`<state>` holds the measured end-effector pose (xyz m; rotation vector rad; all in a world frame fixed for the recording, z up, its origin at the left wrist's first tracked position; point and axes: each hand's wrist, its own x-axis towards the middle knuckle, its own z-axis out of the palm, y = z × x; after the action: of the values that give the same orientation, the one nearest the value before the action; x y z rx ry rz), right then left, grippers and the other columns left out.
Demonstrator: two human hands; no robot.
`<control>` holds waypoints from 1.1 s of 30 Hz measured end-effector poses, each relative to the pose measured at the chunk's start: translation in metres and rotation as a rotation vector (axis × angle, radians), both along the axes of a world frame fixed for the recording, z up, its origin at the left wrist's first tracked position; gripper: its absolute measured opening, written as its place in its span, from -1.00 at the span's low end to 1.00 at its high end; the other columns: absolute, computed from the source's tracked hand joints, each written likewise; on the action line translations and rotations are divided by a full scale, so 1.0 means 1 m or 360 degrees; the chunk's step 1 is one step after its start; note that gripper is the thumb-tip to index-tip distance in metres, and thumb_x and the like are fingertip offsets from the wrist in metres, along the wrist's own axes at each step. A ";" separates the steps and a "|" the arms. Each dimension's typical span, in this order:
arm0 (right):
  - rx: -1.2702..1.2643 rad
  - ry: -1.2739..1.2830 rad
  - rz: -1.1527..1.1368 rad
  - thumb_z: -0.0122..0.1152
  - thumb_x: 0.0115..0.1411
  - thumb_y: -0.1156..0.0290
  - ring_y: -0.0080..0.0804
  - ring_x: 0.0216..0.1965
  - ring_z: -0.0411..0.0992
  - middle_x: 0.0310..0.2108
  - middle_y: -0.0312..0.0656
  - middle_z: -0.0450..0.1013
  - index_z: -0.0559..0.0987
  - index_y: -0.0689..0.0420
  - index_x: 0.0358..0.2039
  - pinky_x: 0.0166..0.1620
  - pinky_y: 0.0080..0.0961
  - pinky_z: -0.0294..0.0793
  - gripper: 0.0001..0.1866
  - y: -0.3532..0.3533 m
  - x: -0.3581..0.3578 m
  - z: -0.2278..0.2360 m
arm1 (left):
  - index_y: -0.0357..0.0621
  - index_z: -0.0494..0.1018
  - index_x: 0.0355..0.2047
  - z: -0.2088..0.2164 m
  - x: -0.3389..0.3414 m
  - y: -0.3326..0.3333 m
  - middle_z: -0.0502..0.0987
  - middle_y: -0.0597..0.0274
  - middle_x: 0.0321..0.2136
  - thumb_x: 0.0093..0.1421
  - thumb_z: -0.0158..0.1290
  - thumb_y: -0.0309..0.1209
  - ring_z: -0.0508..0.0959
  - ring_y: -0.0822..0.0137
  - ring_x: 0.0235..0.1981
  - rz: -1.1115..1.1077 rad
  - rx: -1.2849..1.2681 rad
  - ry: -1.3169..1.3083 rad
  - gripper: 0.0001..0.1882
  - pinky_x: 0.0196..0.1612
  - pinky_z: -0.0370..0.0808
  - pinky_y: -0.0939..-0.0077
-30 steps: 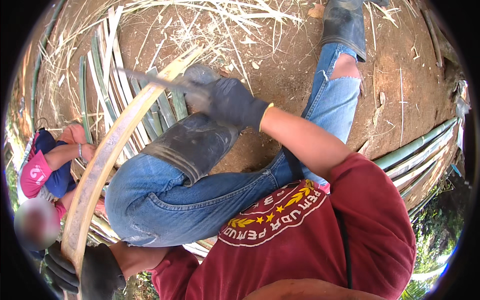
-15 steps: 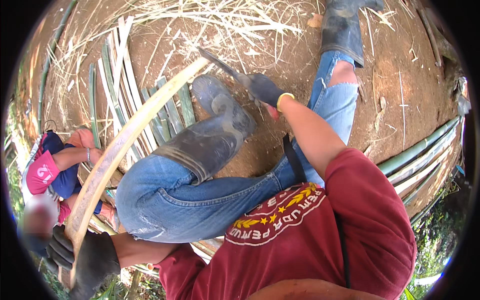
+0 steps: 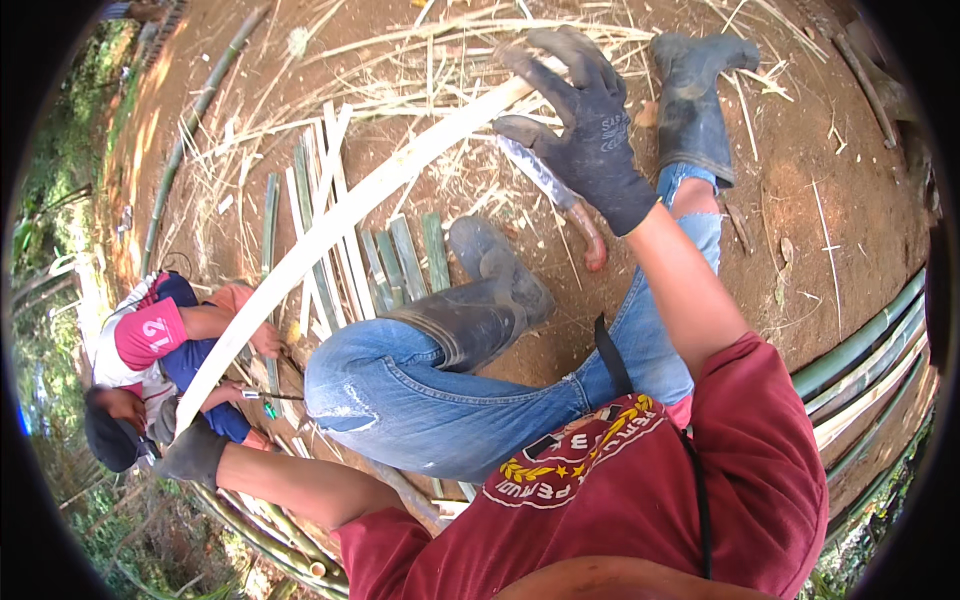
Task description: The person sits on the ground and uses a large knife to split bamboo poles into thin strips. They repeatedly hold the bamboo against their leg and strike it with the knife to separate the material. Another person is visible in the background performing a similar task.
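Note:
A long pale bamboo strip point(image 3: 330, 238) slants across the view, from the lower left up to the top centre. My left hand point(image 3: 196, 456), in a dark glove, is closed round its lower end. By the far end is my right hand point(image 3: 590, 130), gloved too, with fingers and thumb spread on either side of the strip's tip; whether the palm touches it is hidden. Below that hand a knife point(image 3: 535, 172) with a broad blade and a brown handle lies on the dirt, partly covered by the glove.
My bent leg in a rubber boot point(image 3: 490, 300) is under the strip. Split bamboo pieces point(image 3: 405, 258) lie beyond my knee, with shavings point(image 3: 440, 60) farther off. At left a co-worker point(image 3: 150, 340) sits close to the strip. Bamboo poles point(image 3: 860, 370) lie at right.
The knife has left my right hand and is on the ground. That hand has opened and moved up to the strip's far end. The strip has shifted right, showing a paler face.

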<state>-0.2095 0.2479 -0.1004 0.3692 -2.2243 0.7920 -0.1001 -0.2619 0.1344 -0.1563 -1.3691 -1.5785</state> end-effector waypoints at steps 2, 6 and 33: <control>0.0314 0.0152 0.0171 0.36 0.06 0.07 -0.28 0.11 0.36 -0.02 -0.39 0.47 0.55 -0.22 0.08 0.25 -0.17 0.22 -0.47 0.027 -0.001 0.041 | -0.23 0.48 -0.16 0.004 -0.001 0.005 0.57 0.06 -0.35 0.15 -0.16 0.11 0.56 0.16 -0.43 -0.0037 0.0079 0.0093 -0.38 -0.37 0.51 0.21; 0.0634 0.0253 0.0398 0.34 0.10 0.22 -0.38 -0.02 0.46 -0.11 -0.45 0.54 0.57 -0.24 0.05 0.17 -0.27 0.33 -0.55 0.062 0.005 0.106 | -0.22 0.49 -0.15 0.005 -0.002 0.016 0.56 0.06 -0.32 0.15 -0.14 0.11 0.56 0.15 -0.40 -0.0102 0.0209 0.0198 -0.38 -0.34 0.51 0.21; 0.0757 0.0315 0.0599 0.22 0.14 0.25 -0.40 -0.12 0.44 -0.29 -0.39 0.48 0.57 -0.07 -0.27 -0.02 -0.38 0.43 -0.85 0.050 0.088 0.176 | -0.16 0.50 -0.07 0.006 0.007 0.033 0.53 0.01 -0.16 0.13 -0.04 0.12 0.54 0.10 -0.21 -0.0073 0.0367 0.0245 -0.38 -0.13 0.48 0.18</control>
<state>-0.1210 0.2982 0.0759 1.0724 -2.1629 0.3747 -0.0934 -0.2285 0.1408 -0.1658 -1.0639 -1.7126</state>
